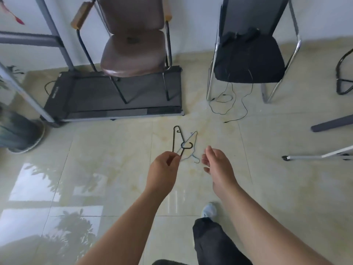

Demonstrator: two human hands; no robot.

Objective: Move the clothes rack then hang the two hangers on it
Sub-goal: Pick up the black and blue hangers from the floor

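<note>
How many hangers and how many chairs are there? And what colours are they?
Black hanger: 1
Light blue hanger: 1
Brown chair: 1
Black chair: 1
Total: 4 things, 2 hangers and 2 chairs.

Left hand (pixel 162 172): forearm extended forward, bare; fingers curled, thumb and fingertips pinched together at the tips. Right hand (pixel 217 165): forearm extended forward, bare; fingers loosely spread and slightly curled, nothing between them. Hands near each other, not touching.
</note>
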